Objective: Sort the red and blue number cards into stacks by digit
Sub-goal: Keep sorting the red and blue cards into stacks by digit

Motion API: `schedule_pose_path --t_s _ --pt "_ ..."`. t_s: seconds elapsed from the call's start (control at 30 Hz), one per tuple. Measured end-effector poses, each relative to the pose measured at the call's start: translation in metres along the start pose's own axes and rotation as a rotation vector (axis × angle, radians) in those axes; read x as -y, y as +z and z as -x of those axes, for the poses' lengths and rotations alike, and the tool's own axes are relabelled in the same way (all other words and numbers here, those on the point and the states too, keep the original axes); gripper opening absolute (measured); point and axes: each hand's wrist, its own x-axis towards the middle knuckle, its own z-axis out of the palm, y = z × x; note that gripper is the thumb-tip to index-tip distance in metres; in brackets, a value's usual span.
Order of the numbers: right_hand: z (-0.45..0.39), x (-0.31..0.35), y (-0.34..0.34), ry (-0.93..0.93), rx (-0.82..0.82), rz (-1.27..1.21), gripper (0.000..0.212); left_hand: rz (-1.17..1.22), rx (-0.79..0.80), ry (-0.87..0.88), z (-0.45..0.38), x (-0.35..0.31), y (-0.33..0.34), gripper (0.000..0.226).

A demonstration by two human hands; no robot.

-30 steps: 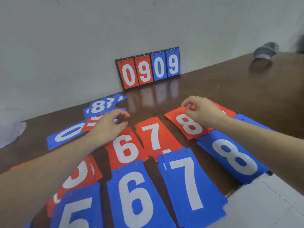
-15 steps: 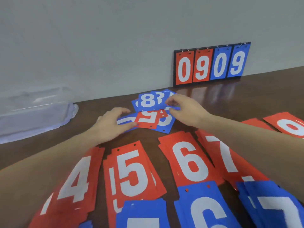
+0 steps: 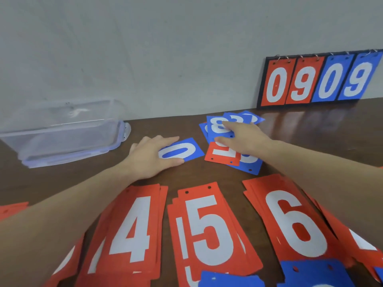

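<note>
My left hand [image 3: 151,156] lies flat on the left end of a blue 0 card [image 3: 182,151], thumb along its near edge. The card lies apart from a loose pile just to its right. My right hand [image 3: 242,139] rests with straight, spread fingers on that pile, touching a blue 8 card [image 3: 217,126] and covering part of a red card [image 3: 222,154] whose digit is half hidden. Another blue card [image 3: 249,165] sticks out beneath. Closer to me lie red stacks of 4 [image 3: 132,228], 5 [image 3: 209,228] and 6 [image 3: 294,220].
A flip scoreboard [image 3: 319,79] reading 0909 leans on the wall at the back right. A clear plastic container [image 3: 62,133] stands at the back left of the brown table [image 3: 310,137]. Blue cards [image 3: 315,272] overlap the red stacks at the near edge.
My view has swung left. My left hand has slid the blue 0 card leftwards out from under the pile, while my right hand has settled flat on the pile.
</note>
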Motion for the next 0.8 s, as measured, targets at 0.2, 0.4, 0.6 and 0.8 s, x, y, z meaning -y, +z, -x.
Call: schedule_pose_path --t_s 0.2,0.4,0.6,0.8 --pt "0.006 0.008 -0.005 -0.031 -0.073 -0.128 0.047 0.072 -0.010 0.001 -0.001 -0.003 -0.001 0.064" --pt "0.031 0.018 -0.011 -0.030 -0.145 -0.523 0.038 0.136 -0.066 -0.021 0.005 -0.008 -0.009 0.051" --pt "0.069 0.025 -0.026 -0.029 -0.095 -0.762 0.045 0.180 -0.152 -0.076 0.034 -0.003 -0.024 0.031" --pt "0.104 0.048 -0.028 0.013 0.002 -1.050 0.073 0.315 -0.130 -0.023 0.076 -0.018 -0.045 0.040"
